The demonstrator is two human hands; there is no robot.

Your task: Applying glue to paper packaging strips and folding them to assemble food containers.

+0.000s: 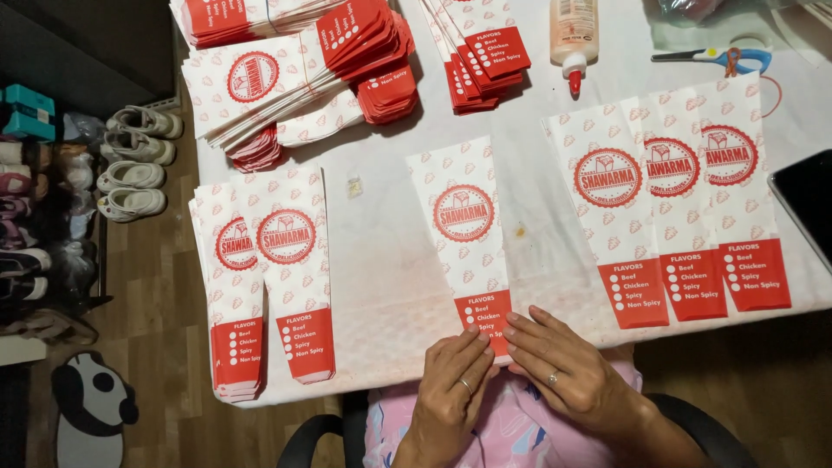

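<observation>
Head view, looking down on a white-covered table [381,260]: left hand [451,381] and right hand [563,368], both ringed, pressing flat with fingers spread on the red bottom end of a single paper sleeve [468,234], neither hand closed around anything. Sleeve lying flat at the table's near edge, centre, red panel toward the body, white patterned length with a round red emblem running away toward the far side.

To the left, a neat stack of like sleeves [269,277] overhanging the table edge. To the right, three more sleeves [676,199] laid overlapping in a row, well apart from the hands. At the far side, loose heaps of flat sleeves [295,78], a smaller fanned pile [481,56], a glue bottle [574,39] tip toward the near side, and blue-handled scissors [719,59]. Dark tablet corner [806,204] at the right edge. On the wooden floor at left, rows of shoes [130,165] and a panda-shaped mat [91,407]. Pink patterned garment [511,433] and dark chair arms below.
</observation>
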